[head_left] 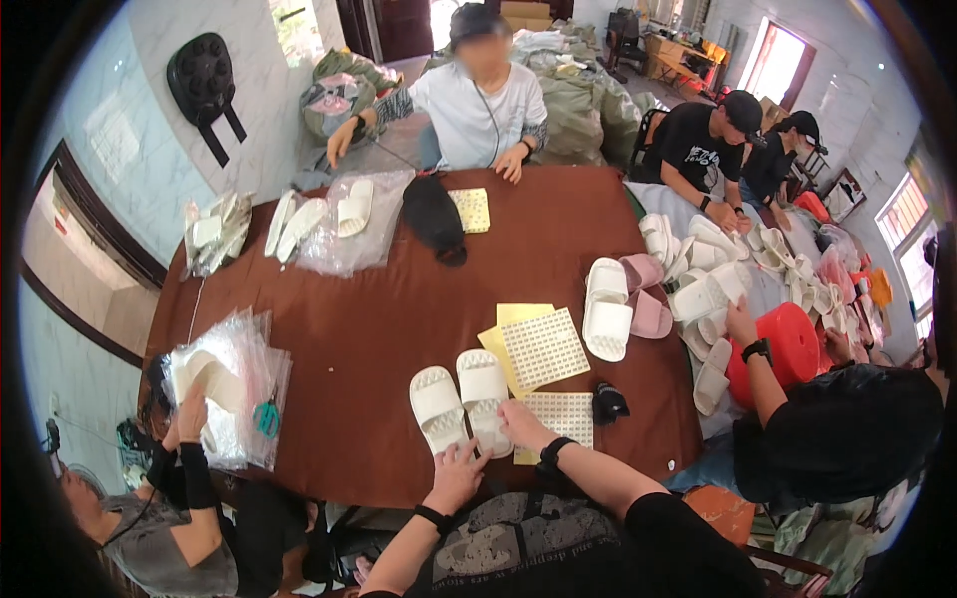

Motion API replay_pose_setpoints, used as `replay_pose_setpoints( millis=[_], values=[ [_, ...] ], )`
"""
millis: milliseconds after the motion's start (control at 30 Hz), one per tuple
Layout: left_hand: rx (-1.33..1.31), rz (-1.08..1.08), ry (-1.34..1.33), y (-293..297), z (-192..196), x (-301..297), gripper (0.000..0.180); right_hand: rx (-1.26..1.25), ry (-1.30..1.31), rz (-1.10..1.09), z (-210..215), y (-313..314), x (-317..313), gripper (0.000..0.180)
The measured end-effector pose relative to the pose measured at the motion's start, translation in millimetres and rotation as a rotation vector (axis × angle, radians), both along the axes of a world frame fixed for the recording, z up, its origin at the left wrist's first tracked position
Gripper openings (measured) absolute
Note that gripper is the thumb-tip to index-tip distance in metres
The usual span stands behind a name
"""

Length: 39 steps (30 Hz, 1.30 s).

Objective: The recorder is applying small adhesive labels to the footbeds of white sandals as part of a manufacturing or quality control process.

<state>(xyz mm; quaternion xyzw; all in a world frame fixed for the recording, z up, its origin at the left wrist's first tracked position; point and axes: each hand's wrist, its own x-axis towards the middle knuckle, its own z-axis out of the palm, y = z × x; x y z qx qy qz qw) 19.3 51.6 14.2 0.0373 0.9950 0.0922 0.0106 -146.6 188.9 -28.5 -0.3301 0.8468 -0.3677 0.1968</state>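
A pair of cream slides lies in front of me, a left slide [437, 407] and a right slide [482, 384], toes pointing away. My left hand [460, 476] rests at their heel ends, its fingers apart and touching the soles. Beside the right slide's inner sole, my right hand [522, 423] has its fingertips pinched together; anything between them is too small to make out. A sheet of small printed stickers [544, 349] lies beyond it on yellow backing, and a second sticker sheet [561, 414] is partly under my right forearm.
The brown-covered table [369, 309] holds cream slides [607, 309], pink slides [648, 299], a small black object [609, 404] and clear bags [259, 349] with teal scissors [266, 419]. Co-workers sit around it. A red stool [788, 344] stands among piled slides at right.
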Motion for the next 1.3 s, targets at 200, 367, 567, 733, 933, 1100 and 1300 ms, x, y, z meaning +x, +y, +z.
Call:
replay_pose_setpoints(
  millis=[200, 367, 567, 733, 933, 1100, 1300],
  values=[
    [0.013, -0.006, -0.001, -1, 3, 0, 0.057, -0.035, 0.022, 0.014, 1, -2, 1, 0.022],
    [-0.007, -0.016, -0.028, -3, 2, -2, 0.058, -0.046, 0.020, 0.009, 1, -2, 1, 0.022],
    [-0.020, -0.017, -0.026, -4, 2, -3, 0.059, -0.063, 0.032, 0.005, 3, -3, 0, 0.022],
    [-0.028, -0.020, -0.043, -2, 4, -2, 0.058, -0.033, 0.002, 0.000, 4, -2, 1, 0.022],
    [-0.011, -0.008, -0.064, 2, 7, 2, 0.059, -0.047, -0.014, -0.020, 0, 1, 4, 0.022],
    [-0.026, -0.020, -0.055, -1, 3, 1, 0.060, -0.077, 0.004, -0.025, -8, -1, 1, 0.021],
    [0.006, 0.003, -0.076, -5, 11, -6, 0.061, -0.121, -0.010, -0.061, -6, -4, -7, 0.015]
  ],
)
